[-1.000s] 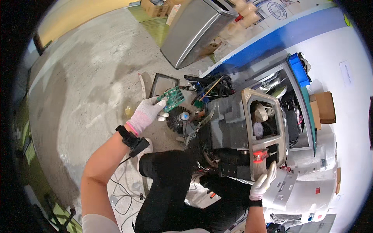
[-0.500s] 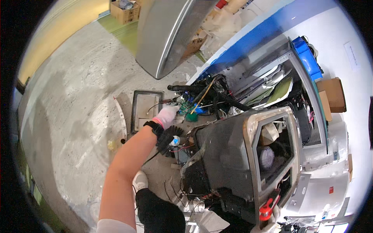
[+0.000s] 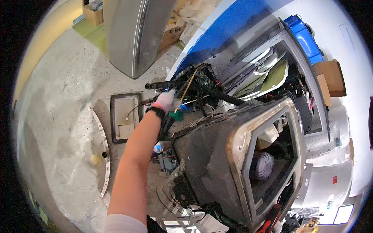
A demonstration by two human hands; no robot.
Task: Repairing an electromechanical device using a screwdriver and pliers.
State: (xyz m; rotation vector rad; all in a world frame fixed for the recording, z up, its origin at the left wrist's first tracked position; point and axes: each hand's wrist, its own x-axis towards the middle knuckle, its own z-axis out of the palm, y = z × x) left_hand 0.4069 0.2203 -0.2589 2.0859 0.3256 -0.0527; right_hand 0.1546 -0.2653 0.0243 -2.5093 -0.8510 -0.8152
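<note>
My left hand [image 3: 166, 100], in a whitish glove with a black band at the wrist, reaches over a heap of dark cables and hoses [image 3: 202, 83]. Motion blurs its fingers, so I cannot tell whether they grip anything. Close by them lie a green piece [image 3: 176, 115] and a thin yellowish stick [image 3: 187, 91]. At the lower edge, my right hand [image 3: 277, 226] shows only as a bit of pale glove, closed around a red-and-black hand tool [image 3: 268, 224] beside the metal-framed opening of a large dark housing [image 3: 217, 155]. The tool's exact kind is unclear.
A flat rectangular frame [image 3: 125, 130] and a curved perforated strip [image 3: 105, 155] lie on the concrete floor. Ahead stands a tall grey panel [image 3: 126, 39]. Against the blue-and-white wall, a large frame [image 3: 285, 39] holds sheets and parts, with a blue bin [image 3: 305, 39] and cardboard box [image 3: 330, 77] behind.
The view has shifted, with the housing now larger. My left hand has moved further up into the cable heap. My right hand and the red-and-black tool have slipped lower, partly out of view.
</note>
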